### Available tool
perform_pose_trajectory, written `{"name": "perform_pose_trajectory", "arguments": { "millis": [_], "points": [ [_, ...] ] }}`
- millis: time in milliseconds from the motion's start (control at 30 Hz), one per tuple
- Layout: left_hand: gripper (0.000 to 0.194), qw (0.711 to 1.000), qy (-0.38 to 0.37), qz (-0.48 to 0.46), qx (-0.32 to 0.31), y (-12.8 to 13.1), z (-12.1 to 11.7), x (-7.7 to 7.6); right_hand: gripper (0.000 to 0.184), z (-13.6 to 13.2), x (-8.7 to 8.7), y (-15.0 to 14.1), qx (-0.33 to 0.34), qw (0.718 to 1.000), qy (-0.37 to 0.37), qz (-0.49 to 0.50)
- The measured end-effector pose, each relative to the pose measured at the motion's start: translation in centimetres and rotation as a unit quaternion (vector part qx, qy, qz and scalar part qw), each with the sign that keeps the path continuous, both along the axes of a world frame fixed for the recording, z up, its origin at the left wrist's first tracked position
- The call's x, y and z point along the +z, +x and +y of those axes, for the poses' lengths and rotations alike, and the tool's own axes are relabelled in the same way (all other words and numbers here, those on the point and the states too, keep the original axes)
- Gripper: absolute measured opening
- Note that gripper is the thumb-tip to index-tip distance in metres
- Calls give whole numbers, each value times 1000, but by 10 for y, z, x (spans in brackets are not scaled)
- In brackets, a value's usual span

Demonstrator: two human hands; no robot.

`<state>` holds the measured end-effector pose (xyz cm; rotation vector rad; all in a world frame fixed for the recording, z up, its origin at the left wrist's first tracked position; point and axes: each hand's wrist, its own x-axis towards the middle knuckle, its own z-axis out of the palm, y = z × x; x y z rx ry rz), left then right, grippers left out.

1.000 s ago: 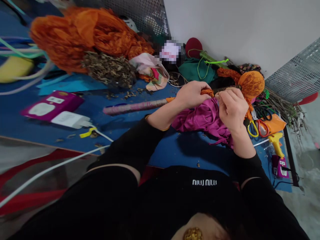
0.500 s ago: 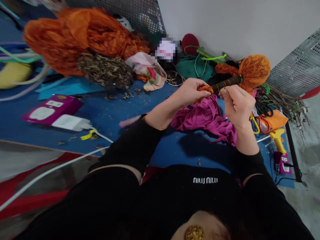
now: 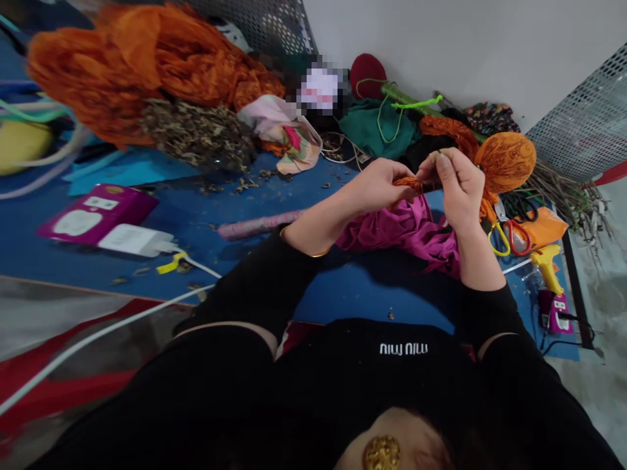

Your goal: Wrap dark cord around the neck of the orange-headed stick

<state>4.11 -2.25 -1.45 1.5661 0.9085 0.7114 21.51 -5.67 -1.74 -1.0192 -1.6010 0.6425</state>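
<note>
My left hand (image 3: 378,184) is closed round the near end of a stick, where bunched orange cloth (image 3: 406,183) shows at the fingertips. Over the same stick, my right hand (image 3: 459,189) is pinched, thumb raised; whatever lies in that pinch is too small to make out. At the stick's far end, beyond the right hand, sits a round head wrapped in patterned orange cloth (image 3: 507,162). Most of the dark stick between is hidden by my fingers. Crumpled magenta cloth (image 3: 392,228) lies on the table just below both hands.
A large orange cloth heap (image 3: 161,59) and dried plant matter (image 3: 196,134) lie at the back left. Scissors (image 3: 519,240), a yellow glue gun (image 3: 548,267) and an orange packet (image 3: 547,228) are at the right. A purple box (image 3: 98,212) and white cable (image 3: 122,316) lie at the left.
My right hand has shifted left and up along the stick, closer to my left hand, and now covers most of the dark shaft. The orange head has dipped slightly lower.
</note>
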Motion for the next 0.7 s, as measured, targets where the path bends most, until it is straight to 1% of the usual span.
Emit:
{"name": "perform_pose_trajectory", "arguments": {
  "millis": [67, 167, 233, 333, 433, 567, 700],
  "points": [
    [7, 1000, 13, 9, 5, -1, 0, -4, 65, 4, -1, 0, -1, 1000, -10, 16],
    [4, 999, 34, 16, 9, -2, 0, -6, 63, 8, -3, 0, 3, 999, -8, 39],
    [6, 999, 35, 17, 4, -2, 0, -5, 60, 9, -6, 0, 7, 998, 0, 58],
    [11, 1000, 13, 19, -9, -3, 0, -1, 56, 11, -10, 0, 12, 995, 26, 91],
    [16, 1000, 1, 22, -10, -4, 2, 3, 55, 13, -15, 0, 1, 993, 50, 104],
    [14, 1000, -8, 27, -9, -5, 3, 5, 56, 14, -20, 2, -26, 994, 46, 100],
    [15, 999, -12, 28, -21, -5, 1, 6, 56, 14, -20, 1, -33, 994, 32, 101]
  ]
}}
